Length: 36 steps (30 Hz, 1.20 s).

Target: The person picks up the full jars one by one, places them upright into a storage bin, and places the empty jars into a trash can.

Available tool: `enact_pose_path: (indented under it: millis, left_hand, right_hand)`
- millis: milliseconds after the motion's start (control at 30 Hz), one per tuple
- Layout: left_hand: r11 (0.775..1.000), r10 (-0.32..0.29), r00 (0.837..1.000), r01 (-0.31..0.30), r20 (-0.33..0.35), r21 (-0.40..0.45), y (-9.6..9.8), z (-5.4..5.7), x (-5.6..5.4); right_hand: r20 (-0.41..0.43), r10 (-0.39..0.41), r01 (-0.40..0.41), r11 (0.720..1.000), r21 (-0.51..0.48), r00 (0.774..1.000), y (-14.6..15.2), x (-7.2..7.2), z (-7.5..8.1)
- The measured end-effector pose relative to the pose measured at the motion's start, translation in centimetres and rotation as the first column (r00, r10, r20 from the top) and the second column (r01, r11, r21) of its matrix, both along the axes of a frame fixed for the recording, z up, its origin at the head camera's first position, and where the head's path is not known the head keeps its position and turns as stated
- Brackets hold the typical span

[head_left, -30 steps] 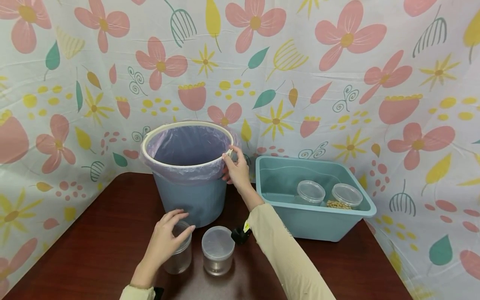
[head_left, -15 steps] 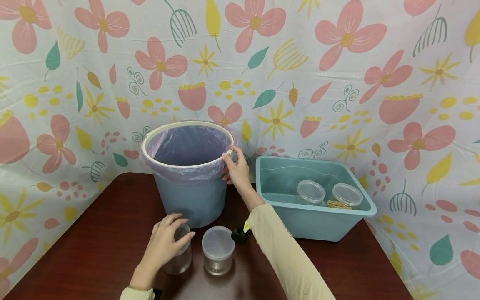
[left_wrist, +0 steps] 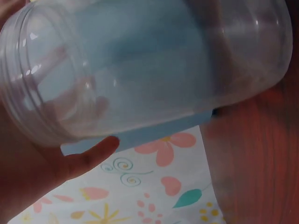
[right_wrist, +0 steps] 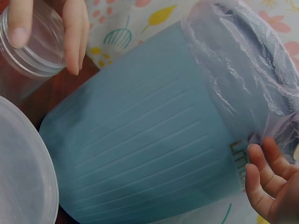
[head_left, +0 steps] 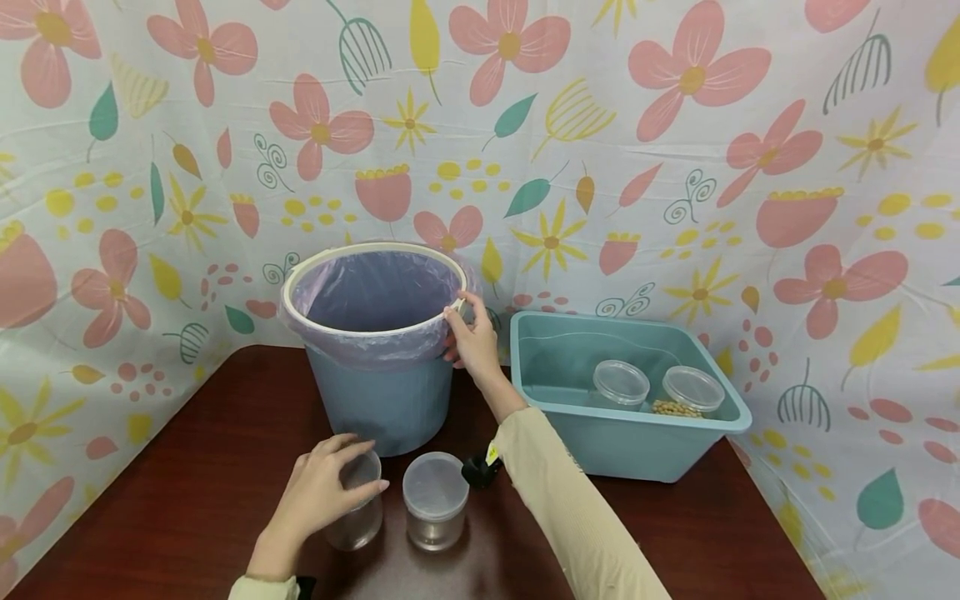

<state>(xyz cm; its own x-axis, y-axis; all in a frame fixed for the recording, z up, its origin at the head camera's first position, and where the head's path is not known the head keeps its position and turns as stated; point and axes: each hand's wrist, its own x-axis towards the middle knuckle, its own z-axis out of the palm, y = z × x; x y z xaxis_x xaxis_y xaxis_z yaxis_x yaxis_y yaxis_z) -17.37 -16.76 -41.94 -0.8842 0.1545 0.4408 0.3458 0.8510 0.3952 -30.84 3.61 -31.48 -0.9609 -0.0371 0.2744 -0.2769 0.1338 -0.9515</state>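
My left hand (head_left: 318,492) grips a clear open jar (head_left: 354,504) that stands on the dark wooden table (head_left: 187,500) in front of the blue bin (head_left: 386,404). In the left wrist view the jar (left_wrist: 140,65) fills the frame, with my thumb (left_wrist: 88,156) under it. A second clear jar (head_left: 435,500) with a lid stands just to its right. My right hand (head_left: 468,337) holds the bin's right rim, thumb on top and fingers (right_wrist: 266,182) against the purple liner (right_wrist: 243,70).
A teal tub (head_left: 637,450) stands to the right of the bin. It holds two lidded clear jars (head_left: 621,383), and the right one (head_left: 693,390) has beans in it. A floral sheet (head_left: 675,167) closes off the back and sides.
My left hand has come down from the jar's mouth, wrapped round the jar and drawn it slightly toward me. The right hand stays on the bin's rim.
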Motion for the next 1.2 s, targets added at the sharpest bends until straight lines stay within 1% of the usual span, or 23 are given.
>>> enact_pose_path:
  millis: [133,233,333,433,500,567,700,767,900,1000,1200]
  left_hand:
    - [1.000,-0.012,0.997,0.011,0.078,0.008,-0.6,0.3,0.4]
    - [1.000,-0.025,0.995,0.023,0.102,0.019,-1.0,0.5,0.7]
    - [0.998,-0.055,0.992,0.052,0.113,0.030,-1.4,0.6,0.9]
    - [0.995,-0.081,0.988,0.073,0.134,0.061,-1.7,0.6,1.1]
    - [0.993,-0.086,0.985,0.073,0.148,0.088,-1.8,0.6,1.1]
    - [0.992,-0.075,0.986,0.058,0.152,0.112,-1.9,0.6,1.2]
    - [0.989,-0.046,0.991,0.028,0.124,0.146,-1.9,0.6,1.2]
    - [0.987,-0.041,0.994,0.024,0.103,0.161,-1.9,0.6,1.1]
    - [0.981,-0.053,0.997,0.043,0.053,0.187,-1.8,0.7,0.9]
    - [0.978,-0.072,0.997,0.069,0.011,0.198,-1.8,0.9,0.7]
    - [0.974,-0.082,0.996,0.084,-0.022,0.211,-1.7,1.5,0.5]
  right_hand:
    - [-0.006,0.001,-0.001,1.000,0.003,1.000,0.0,0.0,0.0]
    - [-0.005,0.004,-0.004,1.000,0.002,1.000,0.0,0.0,0.0]
    - [-0.004,0.007,-0.007,1.000,0.001,1.000,0.1,0.0,0.0]
    - [-0.005,0.006,-0.006,1.000,0.000,1.000,0.1,0.0,0.0]
    - [-0.006,0.005,-0.005,1.000,0.001,1.000,0.1,0.0,0.0]
    - [-0.005,0.003,-0.003,1.000,0.005,1.000,0.1,0.0,-0.1]
    - [-0.004,-0.001,0.001,1.000,0.013,1.000,0.1,0.0,-0.1]
    - [-0.003,-0.003,0.003,1.000,0.016,1.000,0.2,0.0,-0.1]
    - [0.009,-0.006,0.006,1.000,0.016,1.000,0.2,0.0,-0.2]
    - [0.014,-0.004,0.004,1.000,0.007,1.000,0.1,-0.1,-0.1]
    - [0.011,0.010,-0.010,1.000,-0.011,1.000,0.1,0.0,0.2]
